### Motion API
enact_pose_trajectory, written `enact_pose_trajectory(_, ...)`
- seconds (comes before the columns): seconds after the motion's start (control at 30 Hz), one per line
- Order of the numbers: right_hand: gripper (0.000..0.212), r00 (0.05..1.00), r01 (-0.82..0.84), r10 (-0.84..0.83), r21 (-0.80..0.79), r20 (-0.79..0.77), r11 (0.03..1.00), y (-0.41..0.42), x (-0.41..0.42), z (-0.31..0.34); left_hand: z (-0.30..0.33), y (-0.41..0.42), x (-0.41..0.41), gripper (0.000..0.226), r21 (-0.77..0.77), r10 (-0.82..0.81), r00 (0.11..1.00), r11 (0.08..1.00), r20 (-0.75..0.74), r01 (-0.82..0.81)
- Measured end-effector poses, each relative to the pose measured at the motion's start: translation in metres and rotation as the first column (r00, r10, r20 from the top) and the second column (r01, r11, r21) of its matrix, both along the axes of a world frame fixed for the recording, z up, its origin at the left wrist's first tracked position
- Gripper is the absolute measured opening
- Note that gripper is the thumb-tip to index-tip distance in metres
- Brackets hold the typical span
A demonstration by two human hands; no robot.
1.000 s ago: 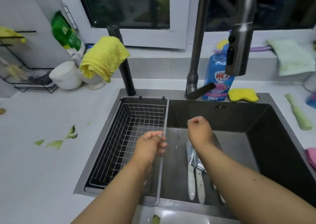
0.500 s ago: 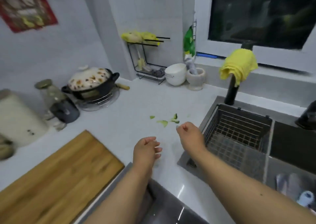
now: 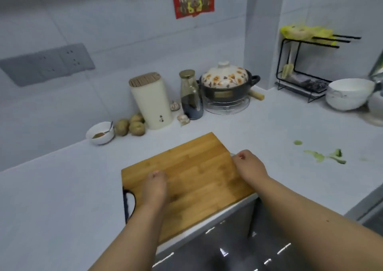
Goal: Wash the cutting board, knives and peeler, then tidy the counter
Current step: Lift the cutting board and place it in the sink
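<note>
- The cutting board (image 3: 192, 179) lies flat on the bench (image 3: 62, 208) at centre frame, its long axis running from lower left to upper right, its near corner overhanging the bench edge.
- The left hand (image 3: 154, 190) sits over the board's left part, near the dark handle cutout (image 3: 129, 203); its fingers curl downward, and whether they grip anything cannot be told.
- The right hand (image 3: 249, 164) is at the board's right edge, fingers curled over it, apparently gripping.
- Both hands are on the board, so a two-handed lift toward the lower right looks likely.
</note>
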State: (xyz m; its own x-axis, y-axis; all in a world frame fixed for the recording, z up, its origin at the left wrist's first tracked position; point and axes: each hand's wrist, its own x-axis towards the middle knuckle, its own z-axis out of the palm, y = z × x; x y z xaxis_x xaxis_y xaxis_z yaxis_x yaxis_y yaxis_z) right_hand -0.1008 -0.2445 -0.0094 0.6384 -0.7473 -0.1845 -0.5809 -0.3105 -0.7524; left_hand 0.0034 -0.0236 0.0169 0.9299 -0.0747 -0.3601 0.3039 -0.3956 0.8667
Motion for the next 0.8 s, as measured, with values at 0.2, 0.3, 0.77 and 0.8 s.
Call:
enact_pose_trajectory(0.2,0.066,0.994,-0.037,0.044,0.069,-0.103,0.997,0.016,0.031,-0.009,-0.015,0.059,0.035,0.062,0.251,0.161,0.981,0.959,-0.106,-0.13)
enact_pose_trajectory(0.3,0.072,0.979,-0.002,0.012,0.045,-0.204,0.999,0.016,0.038,-0.011,-0.096,0.087,0.086,0.084,0.146,0.173,0.963,0.979,-0.209,-0.144)
enact_pose_trajectory(0.77,0.085,0.982,0.172,-0.144,0.26,-0.123,0.95,-0.013,0.033,-0.008,-0.023,0.057,0.055,0.041,-0.003,0.292,0.926,0.954,-0.238,-0.301)
enact_pose_trajectory(0.8,0.09,0.982,0.184,-0.159,0.298,-0.106,0.937,-0.015,0.027,-0.005,-0.02,0.052,0.057,0.034,-0.059,0.276,0.927,0.952,-0.253,-0.299)
